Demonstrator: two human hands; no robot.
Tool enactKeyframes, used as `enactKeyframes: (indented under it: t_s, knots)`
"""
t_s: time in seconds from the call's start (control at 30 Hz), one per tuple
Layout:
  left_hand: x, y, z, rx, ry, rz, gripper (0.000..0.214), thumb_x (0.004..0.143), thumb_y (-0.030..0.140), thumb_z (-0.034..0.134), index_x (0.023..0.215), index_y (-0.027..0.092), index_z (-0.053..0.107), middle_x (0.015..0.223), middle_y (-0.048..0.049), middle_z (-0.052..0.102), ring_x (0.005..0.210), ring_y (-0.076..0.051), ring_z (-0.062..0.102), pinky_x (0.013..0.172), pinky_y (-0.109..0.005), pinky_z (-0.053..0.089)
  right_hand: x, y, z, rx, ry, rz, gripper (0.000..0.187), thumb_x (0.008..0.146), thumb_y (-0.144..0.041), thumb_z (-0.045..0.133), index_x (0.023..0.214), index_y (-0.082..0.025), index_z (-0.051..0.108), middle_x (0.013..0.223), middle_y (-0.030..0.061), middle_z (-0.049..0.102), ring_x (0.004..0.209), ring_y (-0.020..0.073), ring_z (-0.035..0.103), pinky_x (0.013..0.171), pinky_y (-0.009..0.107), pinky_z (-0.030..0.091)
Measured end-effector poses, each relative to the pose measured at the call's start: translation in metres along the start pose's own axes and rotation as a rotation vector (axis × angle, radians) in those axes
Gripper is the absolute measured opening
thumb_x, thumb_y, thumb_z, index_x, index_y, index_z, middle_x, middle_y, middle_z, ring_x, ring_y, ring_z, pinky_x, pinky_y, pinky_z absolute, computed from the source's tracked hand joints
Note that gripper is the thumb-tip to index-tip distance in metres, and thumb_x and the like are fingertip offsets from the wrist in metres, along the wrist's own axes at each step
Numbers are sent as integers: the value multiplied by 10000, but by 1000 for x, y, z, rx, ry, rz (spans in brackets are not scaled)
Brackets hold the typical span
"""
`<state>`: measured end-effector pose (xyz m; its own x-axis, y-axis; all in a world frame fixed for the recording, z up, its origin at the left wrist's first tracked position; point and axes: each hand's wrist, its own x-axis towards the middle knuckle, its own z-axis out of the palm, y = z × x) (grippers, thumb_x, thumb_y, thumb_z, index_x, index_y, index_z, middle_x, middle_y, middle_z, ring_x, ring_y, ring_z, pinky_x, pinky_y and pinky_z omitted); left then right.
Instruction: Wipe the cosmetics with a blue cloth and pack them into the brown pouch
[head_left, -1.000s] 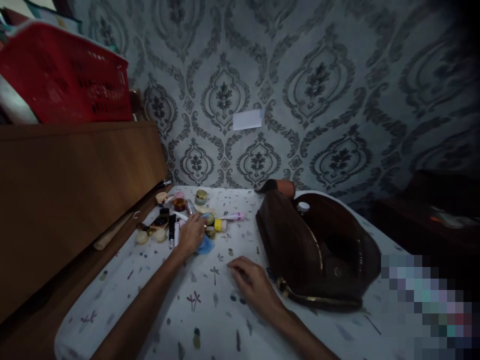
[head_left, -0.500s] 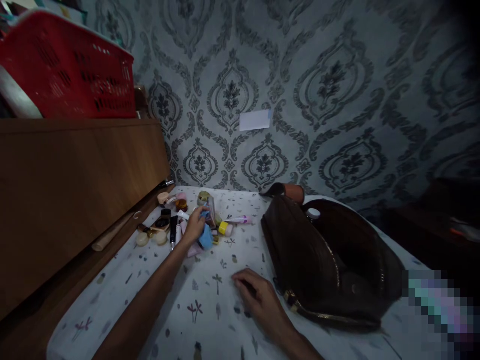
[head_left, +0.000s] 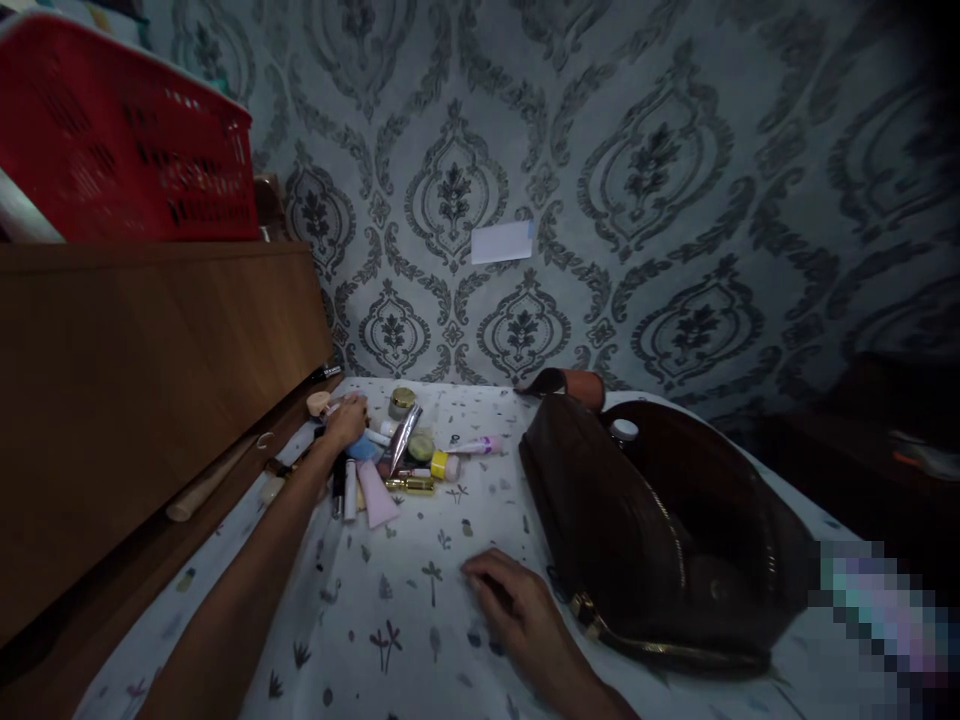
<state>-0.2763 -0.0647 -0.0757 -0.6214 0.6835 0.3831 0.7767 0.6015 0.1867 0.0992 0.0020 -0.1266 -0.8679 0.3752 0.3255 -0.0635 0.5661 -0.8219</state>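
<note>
My left hand (head_left: 346,420) reaches to the far left of a heap of small cosmetics (head_left: 397,455) on a white patterned sheet (head_left: 420,610). Its fingers curl over a small item near a pink-capped jar; what they grip is hidden. A blue thing (head_left: 363,449) lies just beside the wrist, next to a pink tube (head_left: 377,495) and a gold lipstick (head_left: 409,485). My right hand (head_left: 517,615) rests on the sheet with fingers curled down, close to the brown leather bag (head_left: 660,530), which lies open.
A wooden cabinet (head_left: 150,400) runs along the left, with a red basket (head_left: 120,135) on top. Patterned wallpaper with a white note (head_left: 501,241) is behind. A white-capped bottle (head_left: 624,431) sticks out of the bag. A dark table stands at the right.
My left hand let go of the blue thing and moved back and left to the jars by the cabinet. The right hand stayed put. The view shifted slightly.
</note>
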Motion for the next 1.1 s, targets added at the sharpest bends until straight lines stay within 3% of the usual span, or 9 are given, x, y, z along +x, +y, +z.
enactKeyframes:
  t_s: [0.2, 0.4, 0.6, 0.73, 0.9, 1.0, 1.1]
  knots:
    - [7, -2, 11, 59, -105, 51, 353, 932, 353, 596, 1234, 170, 574, 1247, -98, 598, 1062, -228, 619, 891, -446, 544, -1, 1, 1, 1, -3, -3, 250, 935, -292, 454, 884, -189, 676, 860, 69, 691, 806, 201, 651, 720, 290, 485]
    - [19, -12, -1, 26, -168, 91, 326, 941, 352, 582, 1217, 180, 586, 1245, -96, 602, 1054, -219, 620, 893, -436, 544, -2, 0, 1, 12, -2, 0, 228, 936, -262, 465, 895, -183, 675, 890, 74, 696, 844, 202, 653, 750, 289, 487]
    - [7, -15, -3, 25, -231, 112, 331, 937, 351, 588, 1221, 179, 584, 1251, -97, 599, 1062, -222, 618, 897, -440, 543, -2, 0, 1, 13, -10, 11, 231, 937, -254, 462, 894, -181, 677, 886, 71, 692, 849, 199, 651, 764, 293, 485]
    - [-7, -2, -2, 5, -191, 95, 348, 932, 354, 597, 1227, 172, 579, 1250, -98, 598, 1065, -228, 618, 897, -448, 541, -2, 0, 1, 5, -7, -4, 234, 937, -265, 462, 892, -180, 676, 872, 68, 691, 839, 200, 651, 754, 292, 482]
    - [-26, 18, -7, -124, -47, 105, 308, 943, 275, 549, 1236, 189, 592, 1276, -110, 608, 1182, -257, 567, 1004, -475, 471, -1, 2, 1, 4, -8, -5, 241, 941, -293, 464, 888, -188, 675, 861, 65, 689, 822, 201, 648, 734, 293, 483]
    - [-36, 29, -9, -237, -9, 154, 296, 923, 197, 503, 1186, 221, 637, 1204, -71, 671, 1165, -228, 587, 1024, -387, 455, -2, 4, 2, 10, -6, -11, 243, 939, -293, 462, 890, -188, 675, 872, 68, 689, 840, 207, 646, 755, 308, 489]
    - [-37, 31, -12, -353, 11, 178, 278, 919, 237, 498, 1147, 228, 656, 1093, -23, 716, 1013, -192, 654, 926, -316, 506, -2, 4, 2, 12, -4, 0, 240, 933, -289, 467, 899, -187, 682, 879, 69, 693, 841, 209, 647, 749, 313, 494]
